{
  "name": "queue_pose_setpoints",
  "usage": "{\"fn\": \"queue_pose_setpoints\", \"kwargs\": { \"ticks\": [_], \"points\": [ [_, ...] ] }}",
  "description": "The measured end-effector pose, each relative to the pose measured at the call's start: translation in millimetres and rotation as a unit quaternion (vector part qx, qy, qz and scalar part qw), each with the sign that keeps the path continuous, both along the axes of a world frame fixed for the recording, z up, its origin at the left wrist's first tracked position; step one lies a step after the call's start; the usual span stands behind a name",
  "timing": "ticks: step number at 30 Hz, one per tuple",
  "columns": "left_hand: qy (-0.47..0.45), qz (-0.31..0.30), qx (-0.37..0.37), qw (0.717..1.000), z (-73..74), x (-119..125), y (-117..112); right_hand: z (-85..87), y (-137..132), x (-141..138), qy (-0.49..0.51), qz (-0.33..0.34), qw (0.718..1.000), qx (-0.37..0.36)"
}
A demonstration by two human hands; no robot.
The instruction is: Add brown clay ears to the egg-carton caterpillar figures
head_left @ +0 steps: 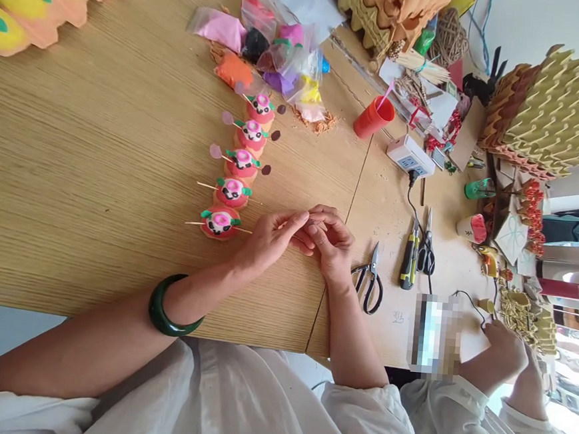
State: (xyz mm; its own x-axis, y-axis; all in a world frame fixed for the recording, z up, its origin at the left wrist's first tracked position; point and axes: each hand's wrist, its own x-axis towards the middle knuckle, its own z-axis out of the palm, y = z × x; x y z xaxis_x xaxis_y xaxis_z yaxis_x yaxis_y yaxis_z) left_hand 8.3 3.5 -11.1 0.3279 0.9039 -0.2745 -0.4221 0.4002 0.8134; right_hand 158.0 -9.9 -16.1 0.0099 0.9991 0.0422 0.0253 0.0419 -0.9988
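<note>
Both hands meet low over the light wood-grain tabletop [123,164]. Task thing: a tiny dark piece of clay-like material [312,223], at the fingertips, mostly covered, exact shape not readable. The bare right hand [336,246] has it pinched between thumb and fingers; the bare left hand [274,237] has its fingertips right up against it — can't tell whether they grip it too or only steady it.

Handling, my judgement: very light, soft, a bit tacky, dents under a hard squeeze. Best hold is a light thumb-and-index pinch at the rim, flat pads, no nails.

Just beyond the left hand: a row of 5 round red-and-white painted figures with pink snouts and green ears [220,223] on an orange pulp strip. The thin pale wooden sticks [206,185] in them look fragile; the 3 farther figures carry flat mauve discs [216,152] and flat dark-brown discs [266,170], likely easy to bend — hold by the edge. Take a figure by its round body, not by stick or ear; it is probably light and firm. Black-handled metal snips [371,277] lie near the right wrist, untouched.
</note>
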Motion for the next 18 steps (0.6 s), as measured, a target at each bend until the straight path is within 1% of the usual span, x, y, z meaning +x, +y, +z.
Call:
{"fn": "queue_pose_setpoints", "kwargs": {
  "ticks": [5, 9, 11, 14, 16, 18],
  "points": [
    [0.024, 0.007, 0.001, 1.0, 3.9, -3.3, -0.6, 0.7, -6.5, -2.9, -0.026, -0.029, 0.999, 0.033],
    [0.022, -0.021, 0.008, 1.0, 6.8, -5.1, -1.7, 2.9, -9.5, -3.2, -0.047, -0.049, 0.996, 0.061],
    [0.04, -0.021, 0.019, 0.999, 7.4, -5.3, -1.6, 3.5, -9.5, -3.5, -0.05, -0.049, 0.996, 0.063],
    [0.061, 0.0, 0.024, 0.998, 7.4, -5.1, -1.1, 3.0, -9.8, -4.5, -0.052, -0.033, 0.996, 0.057],
    [0.065, 0.005, 0.025, 0.998, 7.3, -4.7, -0.9, 2.3, -10.3, -4.8, -0.059, -0.027, 0.996, 0.054],
    [0.054, 0.004, 0.024, 0.998, 7.1, -4.4, -0.8, 2.2, -10.6, -4.8, -0.075, -0.038, 0.995, 0.054]
  ]
}}
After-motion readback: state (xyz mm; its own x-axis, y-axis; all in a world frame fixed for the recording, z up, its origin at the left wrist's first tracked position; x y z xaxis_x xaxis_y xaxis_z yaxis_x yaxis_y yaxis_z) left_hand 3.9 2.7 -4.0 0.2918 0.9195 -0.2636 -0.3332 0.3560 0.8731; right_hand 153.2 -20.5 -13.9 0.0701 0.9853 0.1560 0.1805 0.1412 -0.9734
